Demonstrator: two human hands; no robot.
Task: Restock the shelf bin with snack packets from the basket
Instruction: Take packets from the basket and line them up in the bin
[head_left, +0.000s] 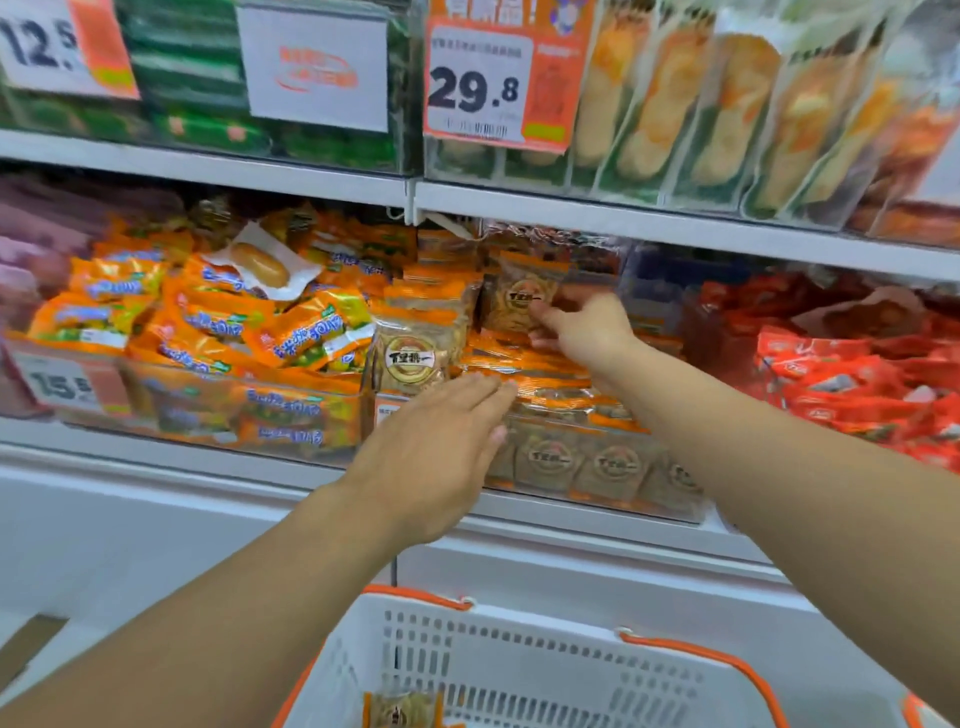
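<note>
Crinkling glossy flat packet (521, 299) between hands (584, 325)

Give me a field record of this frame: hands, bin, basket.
left hand: open, fingers straight, reaching over the bin's front edge
right hand: fingers on an upright snack packet at the back of the bin
shelf bin: clear-fronted, holds brown and orange packets
basket: white with orange handles, one packet visible inside

A 29.8 price tag (477, 83) hangs on the upper shelf beside clear bread packs (727, 109). Orange candy bags (218, 322) fill the left bin, red packets (857, 374) the right.
</note>
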